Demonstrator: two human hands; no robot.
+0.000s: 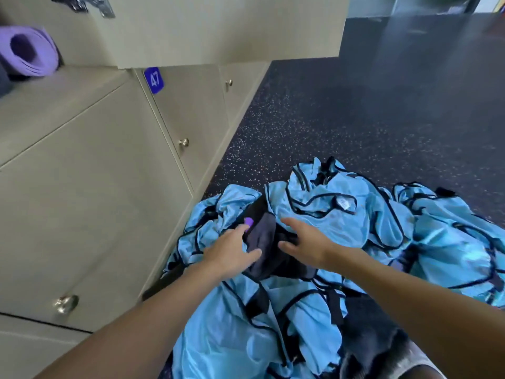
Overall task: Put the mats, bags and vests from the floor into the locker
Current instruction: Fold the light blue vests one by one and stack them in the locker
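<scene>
A heap of light blue vests (328, 228) with black trim lies on the dark speckled floor beside the lockers. A dark bag (266, 242) with a small purple tag sits in the middle of the heap, partly buried. My left hand (232, 253) hovers at the bag's left side with fingers straight. My right hand (303, 244) reaches at its right side, fingers spread. Neither hand grips anything. A rolled purple mat (27, 50) lies inside the open locker at the top left.
Beige lockers (95, 187) with round metal knobs line the left side; one bears a blue plate numbered 47 (153, 80). An open locker door (218, 28) hangs above. The dark speckled floor (355, 119) stretches away to the right.
</scene>
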